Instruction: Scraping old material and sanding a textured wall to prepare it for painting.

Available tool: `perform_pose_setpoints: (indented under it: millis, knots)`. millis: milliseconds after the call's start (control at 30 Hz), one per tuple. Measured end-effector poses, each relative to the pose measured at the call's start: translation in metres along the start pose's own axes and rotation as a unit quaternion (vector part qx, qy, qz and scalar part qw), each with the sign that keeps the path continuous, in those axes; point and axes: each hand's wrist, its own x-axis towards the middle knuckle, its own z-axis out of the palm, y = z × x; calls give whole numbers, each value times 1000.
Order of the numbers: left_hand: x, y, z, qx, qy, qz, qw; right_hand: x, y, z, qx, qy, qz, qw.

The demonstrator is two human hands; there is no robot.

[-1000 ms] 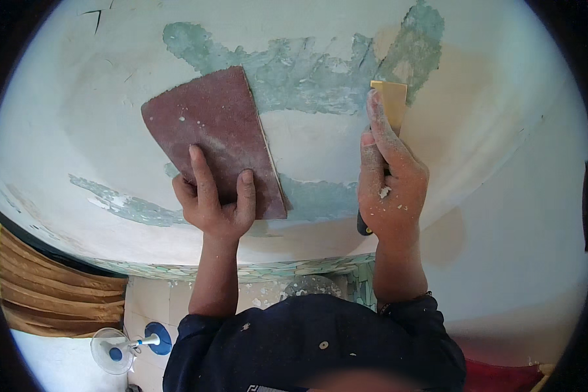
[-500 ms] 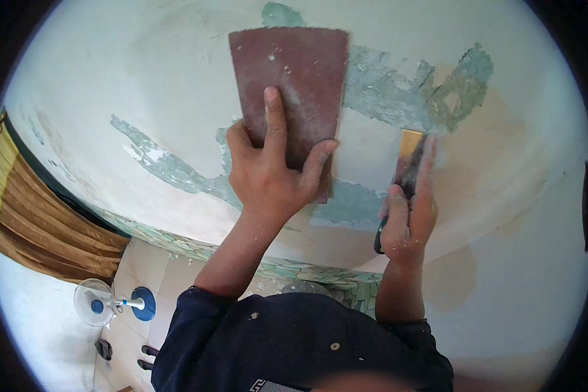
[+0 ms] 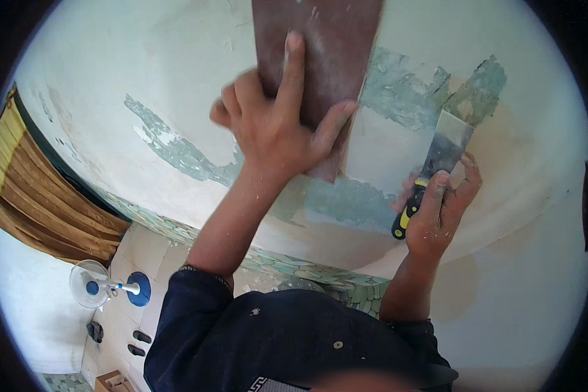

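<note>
My left hand grips a flat reddish-brown sheet, dusted white, against the pale wall. Its index finger lies stretched along the sheet's face and the thumb is at the right edge; the upper end runs out of view. In my right hand is a putty knife with a broad metal blade and a black and yellow handle. The blade points up at a green patch where the wall's top coat has come off. Whether the blade touches the wall cannot be told. Both hands are dusty.
More bare green patches lie left of my left wrist. Below runs a band of green stone-like tiles. A brown curtain hangs at the left. On the tiled floor stand a fan, dark sandals and a box.
My left hand and the reddish-brown sheet have moved up the wall. My right hand has shifted right and slightly up, turning the putty knife so its blade and yellow handle marks show.
</note>
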Motion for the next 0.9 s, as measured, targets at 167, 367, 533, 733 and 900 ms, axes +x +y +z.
perform_pose_setpoints:
  millis: [167,367,533,733,900]
  knots:
    - [-45,7,-12,-21,-64,-64,996,-5,4,-15,40,-3,20,999]
    - [0,6,-3,-14,-39,-29,999,-11,4,-22,-96,-27,-60,993]
    - [68,17,-10,4,-76,-35,996,-6,-15,-14,-113,10,-62,992]
    - [-4,8,-3,-20,-36,-38,998,0,11,-36,-168,53,-130,976]
    - [-35,11,-13,-10,-82,-73,994,3,24,-37,-221,24,-170,960]
